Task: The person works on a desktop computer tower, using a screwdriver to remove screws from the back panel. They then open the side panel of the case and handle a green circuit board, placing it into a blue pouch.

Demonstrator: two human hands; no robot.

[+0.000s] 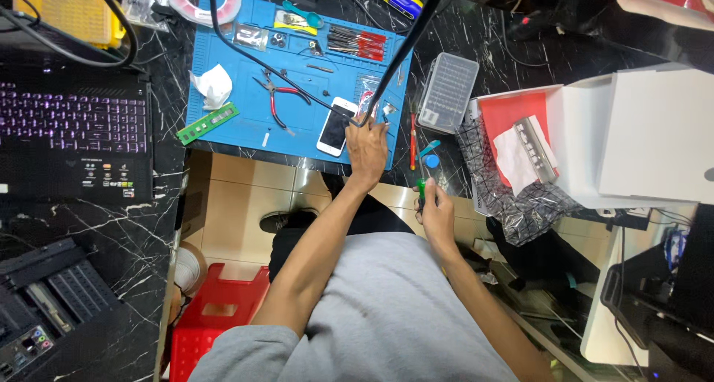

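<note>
At the far left we see a black laptop (74, 140) with a purple-lit keyboard on the dark marble table (141, 226). On the blue work mat (230, 140) lie a green memory stick (207, 123), red-handled pliers (279, 99) and a white smartphone (337, 126). Our left hand (367, 148) rests palm down on the mat's near right corner, fingers loosely curled, touching the phone's edge; we cannot tell whether it grips anything. Our right hand (435, 211), off the table edge, is closed around a green-handled screwdriver (421, 188). Farther right stand a clear bit case (448, 92) and a white box (639, 136).
</note>
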